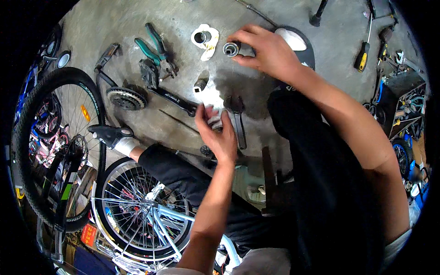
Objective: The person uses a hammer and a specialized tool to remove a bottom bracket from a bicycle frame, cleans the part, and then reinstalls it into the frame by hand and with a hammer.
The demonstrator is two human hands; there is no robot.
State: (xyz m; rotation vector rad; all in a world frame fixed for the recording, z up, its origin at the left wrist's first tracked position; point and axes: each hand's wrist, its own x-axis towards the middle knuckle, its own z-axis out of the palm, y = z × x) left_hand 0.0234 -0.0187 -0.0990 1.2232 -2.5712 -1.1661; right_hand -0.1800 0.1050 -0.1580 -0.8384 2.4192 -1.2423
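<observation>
Over the floor ahead, my right hand [268, 50] is closed around a cylindrical metal part [231, 49]. Its ringed round end, with a small stub in the centre, points left. Lower down, my left hand [219, 137] has its fingers curled around something pale and small that I cannot make out. A black crank arm [172, 99] lies just left of those fingers, and an adjustable wrench [238, 121] just right of them. Above them a metal socket [200, 85] with a square hole rests on the floor. Farther off, a metal ring [201, 37] sits on a crumpled white wipe [209, 49].
Green-handled pliers [157, 43] and a crank with chainring [126, 97] lie to the left. A bicycle wheel [27, 114] stands far left; a light-blue bicycle frame [167, 224] with its wheel is below. A yellow-black screwdriver [363, 57] and a tool-filled box [403, 98] are at right.
</observation>
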